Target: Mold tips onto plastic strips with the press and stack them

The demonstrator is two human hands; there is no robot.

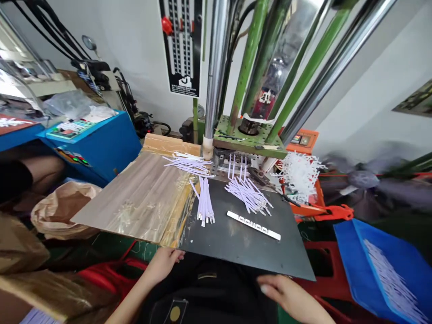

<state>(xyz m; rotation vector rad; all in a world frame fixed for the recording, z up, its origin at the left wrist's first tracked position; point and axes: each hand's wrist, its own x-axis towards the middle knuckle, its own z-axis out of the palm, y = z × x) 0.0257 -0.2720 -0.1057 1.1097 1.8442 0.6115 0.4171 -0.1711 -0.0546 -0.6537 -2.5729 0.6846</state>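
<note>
At the near edge of the worktop, my left hand [164,264] is closed, its fingers curled just below the taped seam. Whatever it may grip is hidden. My right hand [283,290] hovers over my lap, thumb and forefinger slightly apart, with nothing visible between them. Nearest to it on the dark board [222,243] lies a white slotted bar [253,225]. Behind that bar sits a loose bunch of thin lilac strips [248,194]. A second bunch of strips [204,202] with pale ends lies to the left, and a third pile [189,164] is further back.
A green press [251,139] with steel columns stands behind the boards, several strips upright at its base. White plastic scraps [300,173] heap at right, near a fan [366,179]. A blue bin [364,270] holds strips. At left are a blue machine [97,144] and a sack [64,211].
</note>
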